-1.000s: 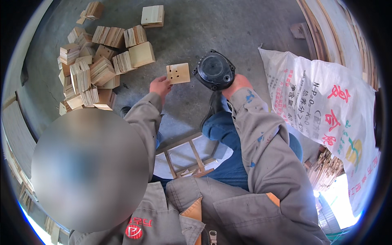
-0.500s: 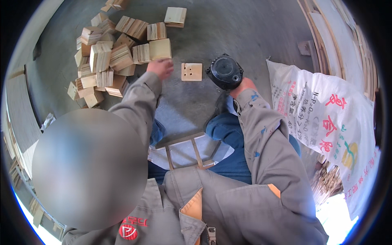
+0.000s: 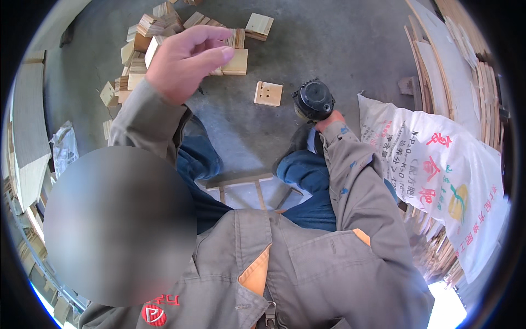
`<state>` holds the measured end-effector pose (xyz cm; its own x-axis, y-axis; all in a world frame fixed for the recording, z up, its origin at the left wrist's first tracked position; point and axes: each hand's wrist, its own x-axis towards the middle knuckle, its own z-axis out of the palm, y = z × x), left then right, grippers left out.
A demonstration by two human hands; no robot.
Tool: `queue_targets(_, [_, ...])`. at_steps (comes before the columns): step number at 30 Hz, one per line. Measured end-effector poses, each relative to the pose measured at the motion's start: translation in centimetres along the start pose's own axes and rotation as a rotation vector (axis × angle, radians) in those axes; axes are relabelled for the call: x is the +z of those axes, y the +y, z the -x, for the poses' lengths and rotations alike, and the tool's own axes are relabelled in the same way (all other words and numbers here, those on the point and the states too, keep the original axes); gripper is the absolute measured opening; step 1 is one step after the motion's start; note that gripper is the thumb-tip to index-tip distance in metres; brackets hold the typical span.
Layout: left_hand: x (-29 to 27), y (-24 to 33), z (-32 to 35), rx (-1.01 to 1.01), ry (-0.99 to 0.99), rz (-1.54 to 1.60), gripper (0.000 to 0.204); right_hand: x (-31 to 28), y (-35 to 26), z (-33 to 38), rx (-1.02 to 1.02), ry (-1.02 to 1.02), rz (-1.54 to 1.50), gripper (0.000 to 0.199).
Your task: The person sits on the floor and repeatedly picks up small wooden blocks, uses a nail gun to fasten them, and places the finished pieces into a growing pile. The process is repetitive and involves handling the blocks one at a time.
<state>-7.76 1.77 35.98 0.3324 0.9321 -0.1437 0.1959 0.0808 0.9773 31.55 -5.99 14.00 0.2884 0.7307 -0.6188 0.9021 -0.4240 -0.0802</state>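
Currently, the left hand is seen raised in front of a pile of wooden blocks, thumb and fingers parted; whether any block is touched cannot be told. By the right hand, a black round-topped tool is gripped, most of the fingers being hidden by it. A square wooden board with holes is observed on the floor, just left of the tool. Farther right, a white sack is noted.
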Motion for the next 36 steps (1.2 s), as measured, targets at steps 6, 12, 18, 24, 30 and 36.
queue_targets(6, [-0.4, -0.3, -1.5, 0.280, 0.012, -0.777, 0.047, 0.4, 0.1, 1.0, 0.068, 0.030, -0.085, 0.040])
queue_targets(12, [-0.8, 0.8, -3.0, 0.236, -0.014, -0.784, 0.049, 0.7, 7.1, -1.5, -0.228, -0.041, -0.155, 0.045])
queue_targets(18, [-2.1, 1.2, -1.3, 0.270, 0.021, -0.823, 0.049, -0.7, 3.7, 0.2, -0.412, 0.125, -0.119, 0.056])
queue_targets(24, [-3.6, 1.1, -0.5, 0.299, 0.088, -0.849, 0.049, -2.0, -0.1, -0.2, -0.804, 0.214, -0.063, 0.073])
queue_targets(30, [-4.8, 1.1, -0.4, 0.258, 0.078, -0.852, 0.047, -1.3, -2.4, -0.2, -0.687, 0.066, -0.211, 0.082])
queue_targets(36, [-7.2, 2.8, 1.1, 0.304, -0.022, -0.790, 0.027, -1.0, -3.2, -0.6, -0.674, 0.086, -0.243, 0.085])
